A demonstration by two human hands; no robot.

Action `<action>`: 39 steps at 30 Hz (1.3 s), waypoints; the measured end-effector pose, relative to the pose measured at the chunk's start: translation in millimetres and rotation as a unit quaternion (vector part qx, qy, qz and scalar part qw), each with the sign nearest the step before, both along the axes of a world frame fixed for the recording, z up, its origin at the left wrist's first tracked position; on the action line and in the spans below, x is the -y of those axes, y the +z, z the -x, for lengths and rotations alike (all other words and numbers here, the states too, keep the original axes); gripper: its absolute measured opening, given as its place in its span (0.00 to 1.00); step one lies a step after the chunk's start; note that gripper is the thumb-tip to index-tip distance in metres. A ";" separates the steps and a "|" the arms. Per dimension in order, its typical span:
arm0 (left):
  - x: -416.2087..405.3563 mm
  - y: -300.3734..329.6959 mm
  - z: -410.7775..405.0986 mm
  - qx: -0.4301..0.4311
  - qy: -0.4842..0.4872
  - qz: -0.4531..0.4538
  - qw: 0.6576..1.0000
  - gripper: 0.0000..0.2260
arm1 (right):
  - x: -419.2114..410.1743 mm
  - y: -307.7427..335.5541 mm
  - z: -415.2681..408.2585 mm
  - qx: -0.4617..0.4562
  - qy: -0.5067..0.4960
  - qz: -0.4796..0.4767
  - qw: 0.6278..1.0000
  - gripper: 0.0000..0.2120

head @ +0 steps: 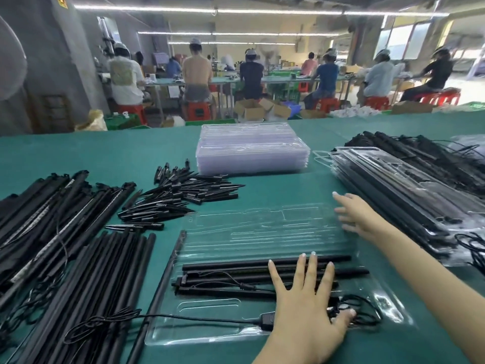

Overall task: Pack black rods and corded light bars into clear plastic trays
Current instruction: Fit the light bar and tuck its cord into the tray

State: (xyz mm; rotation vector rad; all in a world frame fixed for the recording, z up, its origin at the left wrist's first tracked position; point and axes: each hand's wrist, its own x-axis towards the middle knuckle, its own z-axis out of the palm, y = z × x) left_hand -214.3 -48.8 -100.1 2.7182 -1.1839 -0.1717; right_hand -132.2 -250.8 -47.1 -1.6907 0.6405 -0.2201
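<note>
Clear clamshell tray [262, 227]: left hand [304, 300] flat, fingers spread, pressing rods [236, 271]; right hand [354, 216] open at 2 o'clock. Seat cord [362, 311] before folding lid.

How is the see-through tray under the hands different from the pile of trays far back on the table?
The near tray lies single and open; the far stack is many trays piled up. The near tray holds black rods and a cord; the far stack looks empty. Both are clear plastic on the green table.

A factory assembly hall: beyond the green-covered worktable [131, 151], capped workers [250, 74] sit on red stools [198, 110] along benches, cardboard boxes [252, 109] behind them, strip lights [210, 10] overhead.
</note>
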 end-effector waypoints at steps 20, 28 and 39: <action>-2.0 4.0 -2.9 0.003 -0.016 -0.019 1.000 0.32 | 3.7 -37.3 188.4 0.125 0.293 0.564 0.762 0.29; -36.0 26.0 11.7 0.004 -0.073 -0.084 0.994 0.35 | 1.7 -40.8 188.7 0.091 0.270 0.557 0.780 0.23; -74.6 80.0 3.9 -0.002 -0.108 0.081 0.991 0.21 | 1.9 -41.9 190.7 0.079 0.274 0.548 0.786 0.22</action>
